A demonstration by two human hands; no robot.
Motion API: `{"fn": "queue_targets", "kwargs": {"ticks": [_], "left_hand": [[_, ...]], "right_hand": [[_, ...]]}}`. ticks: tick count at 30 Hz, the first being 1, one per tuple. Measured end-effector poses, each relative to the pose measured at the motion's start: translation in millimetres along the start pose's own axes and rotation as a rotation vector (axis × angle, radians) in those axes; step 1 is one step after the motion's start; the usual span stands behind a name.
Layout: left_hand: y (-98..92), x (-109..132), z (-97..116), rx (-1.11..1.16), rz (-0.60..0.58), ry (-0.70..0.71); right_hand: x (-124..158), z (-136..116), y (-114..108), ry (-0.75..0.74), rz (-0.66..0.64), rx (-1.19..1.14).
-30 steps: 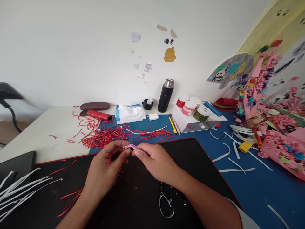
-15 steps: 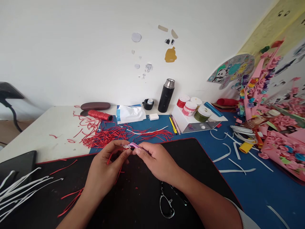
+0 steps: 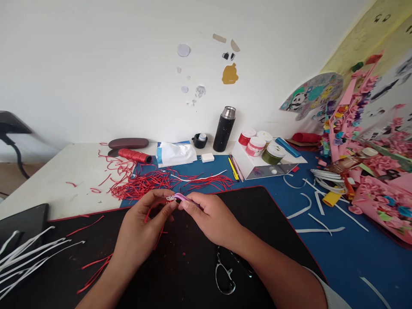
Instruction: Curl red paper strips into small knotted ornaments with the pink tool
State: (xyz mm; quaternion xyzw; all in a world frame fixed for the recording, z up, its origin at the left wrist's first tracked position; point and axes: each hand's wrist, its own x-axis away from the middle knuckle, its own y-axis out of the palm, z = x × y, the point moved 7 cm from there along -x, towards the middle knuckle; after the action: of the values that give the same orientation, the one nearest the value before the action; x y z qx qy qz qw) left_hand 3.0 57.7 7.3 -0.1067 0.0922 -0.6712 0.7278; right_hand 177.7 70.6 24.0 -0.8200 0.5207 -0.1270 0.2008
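Left hand [image 3: 141, 231], right hand [image 3: 209, 219] pinching pink tool [image 3: 184, 198]

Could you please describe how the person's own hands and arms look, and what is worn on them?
Both the left hand and the right hand are bare: no gloves, and no ring, watch or bracelet shows. The left forearm and the right forearm are uncovered too. Only at the bottom edge of the view, above the right elbow, the hem of a whitish sleeve shows.

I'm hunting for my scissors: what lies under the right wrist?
Scissors lie on the black mat there; one handle loop shows, and the rest is covered by the right forearm.
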Motion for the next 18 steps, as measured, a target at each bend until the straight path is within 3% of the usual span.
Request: {"fn": "queue_targets", "kwargs": {"ticks": [18], "left_hand": [[1.0,-0.2,1.1,0.035,-0.003,-0.009]], "right_hand": [[1.4,-2.7,1.2,-0.022,-0.013,0.057]]}}
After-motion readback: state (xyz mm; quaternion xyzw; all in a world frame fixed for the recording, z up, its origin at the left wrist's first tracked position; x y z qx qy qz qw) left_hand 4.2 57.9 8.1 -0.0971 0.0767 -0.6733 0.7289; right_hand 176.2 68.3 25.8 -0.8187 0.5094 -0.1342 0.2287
